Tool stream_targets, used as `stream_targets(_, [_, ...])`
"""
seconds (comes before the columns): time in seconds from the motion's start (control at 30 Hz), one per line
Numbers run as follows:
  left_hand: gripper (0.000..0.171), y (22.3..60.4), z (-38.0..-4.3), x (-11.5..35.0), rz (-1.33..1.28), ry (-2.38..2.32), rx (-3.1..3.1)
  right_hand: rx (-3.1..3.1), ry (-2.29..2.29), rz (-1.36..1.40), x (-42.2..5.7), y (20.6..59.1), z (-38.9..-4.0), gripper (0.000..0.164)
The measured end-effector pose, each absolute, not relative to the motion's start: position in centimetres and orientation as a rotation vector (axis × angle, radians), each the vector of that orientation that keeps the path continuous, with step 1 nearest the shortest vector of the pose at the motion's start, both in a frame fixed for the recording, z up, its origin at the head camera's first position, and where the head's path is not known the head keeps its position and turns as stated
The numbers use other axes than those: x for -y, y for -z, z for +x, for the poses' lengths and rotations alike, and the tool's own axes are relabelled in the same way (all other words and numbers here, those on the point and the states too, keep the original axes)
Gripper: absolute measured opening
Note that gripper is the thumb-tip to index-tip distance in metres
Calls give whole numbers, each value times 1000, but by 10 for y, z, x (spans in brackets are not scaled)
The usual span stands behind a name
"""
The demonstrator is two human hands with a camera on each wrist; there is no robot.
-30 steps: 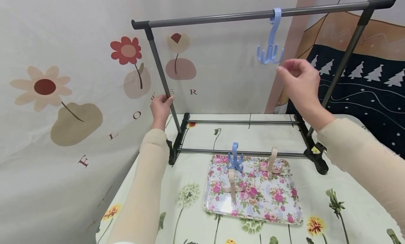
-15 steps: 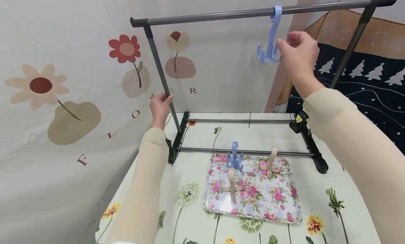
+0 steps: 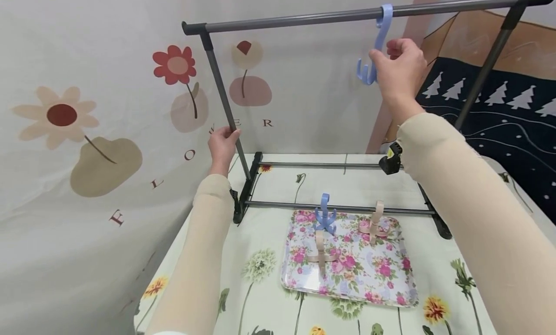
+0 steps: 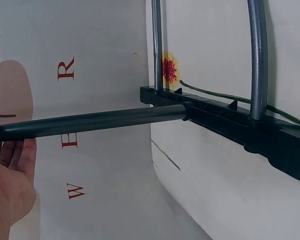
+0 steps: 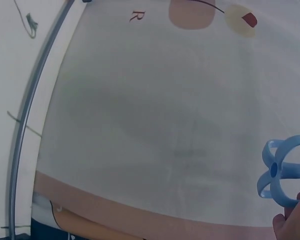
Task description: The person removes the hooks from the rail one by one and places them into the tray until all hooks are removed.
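A: The right hand (image 3: pixel 397 69) has its fingers pinched round the blue multi-prong hook (image 3: pixel 374 48), which hangs from the top rail (image 3: pixel 304 20) of the garment rack (image 3: pixel 226 108). What worries you?

B: The loop over the rail looks open on one side. A sideways tug could slide it along the rail, and a slight lift could unhook it so it drops towards the floral tray (image 3: pixel 347 286).

A: And the rack itself?

B: It looks light. The left hand (image 3: pixel 222 144) is wrapped round the left upright, steadying it. If that grip loosens during a hard pull on the hook, I'd expect the frame to rock or skid on the surface (image 3: pixel 434 272).

A: What's below?

B: A second blue hook (image 3: pixel 325 218) and two beige hooks (image 3: pixel 320 250) lie on the tray; a falling hook could scatter them.
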State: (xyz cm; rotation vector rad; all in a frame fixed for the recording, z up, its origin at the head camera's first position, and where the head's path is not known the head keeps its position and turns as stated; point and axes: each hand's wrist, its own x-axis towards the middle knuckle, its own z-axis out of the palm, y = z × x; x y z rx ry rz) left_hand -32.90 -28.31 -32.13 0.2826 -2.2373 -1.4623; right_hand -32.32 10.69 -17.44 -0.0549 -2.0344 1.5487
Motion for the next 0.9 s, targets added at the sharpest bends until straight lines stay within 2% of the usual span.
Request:
stream_targets(0.67, [34, 323, -330, 278, 290, 1468, 2241, 1977, -1609, -71, -100, 177, -328, 34])
stream_targets(0.9, [34, 323, -332, 281, 290, 1461, 2246, 1993, -1555, -42, -102, 164, -326, 33])
